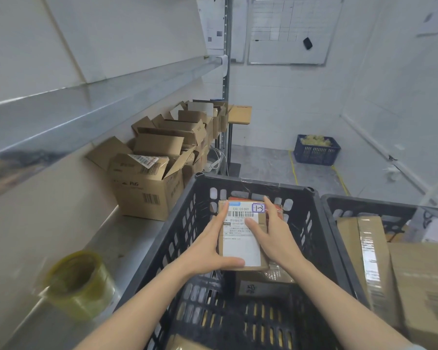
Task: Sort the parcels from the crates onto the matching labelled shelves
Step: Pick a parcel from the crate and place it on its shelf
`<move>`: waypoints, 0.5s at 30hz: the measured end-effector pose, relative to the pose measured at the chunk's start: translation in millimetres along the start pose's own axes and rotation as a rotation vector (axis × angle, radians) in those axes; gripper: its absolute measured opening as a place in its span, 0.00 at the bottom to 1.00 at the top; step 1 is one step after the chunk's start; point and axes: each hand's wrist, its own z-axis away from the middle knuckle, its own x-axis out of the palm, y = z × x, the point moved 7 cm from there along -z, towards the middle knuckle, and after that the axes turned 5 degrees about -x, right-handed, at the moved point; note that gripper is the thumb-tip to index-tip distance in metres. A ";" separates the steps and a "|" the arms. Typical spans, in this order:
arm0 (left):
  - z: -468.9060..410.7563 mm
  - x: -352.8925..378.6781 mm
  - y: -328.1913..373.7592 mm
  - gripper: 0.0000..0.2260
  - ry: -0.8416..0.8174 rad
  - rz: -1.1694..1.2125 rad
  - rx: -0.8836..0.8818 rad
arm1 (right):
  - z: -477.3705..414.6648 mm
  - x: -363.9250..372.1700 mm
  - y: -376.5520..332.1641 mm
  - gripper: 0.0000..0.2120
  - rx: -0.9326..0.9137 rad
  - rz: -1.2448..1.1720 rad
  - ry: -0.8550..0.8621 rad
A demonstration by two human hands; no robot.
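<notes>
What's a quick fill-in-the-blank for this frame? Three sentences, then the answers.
1. The left hand and the right hand grip one small parcel, its white ____ facing up.
2. The roll of tape lies on the shelf to the ____ of the black crate.
3. The far crate on the floor is ____ in colour.

Missing words: label; left; blue.

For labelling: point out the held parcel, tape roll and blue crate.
held parcel (pixel 240 248): head view, white label.
tape roll (pixel 91 296): head view, outer side.
blue crate (pixel 315 155): head view, front wall.
</notes>
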 end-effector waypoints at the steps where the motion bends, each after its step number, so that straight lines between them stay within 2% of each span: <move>1: -0.3 -0.7 -0.6 0.55 0.008 0.014 -0.003 | -0.1 0.5 0.0 0.34 -0.003 -0.003 -0.002; 6: 0.5 -0.9 -1.4 0.54 -0.027 0.083 -0.015 | -1.5 2.4 0.9 0.34 -0.013 -0.016 -0.018; 15: 0.5 -4.6 -1.6 0.55 -0.034 0.189 -0.017 | -2.4 10.3 3.5 0.39 -0.043 -0.030 -0.085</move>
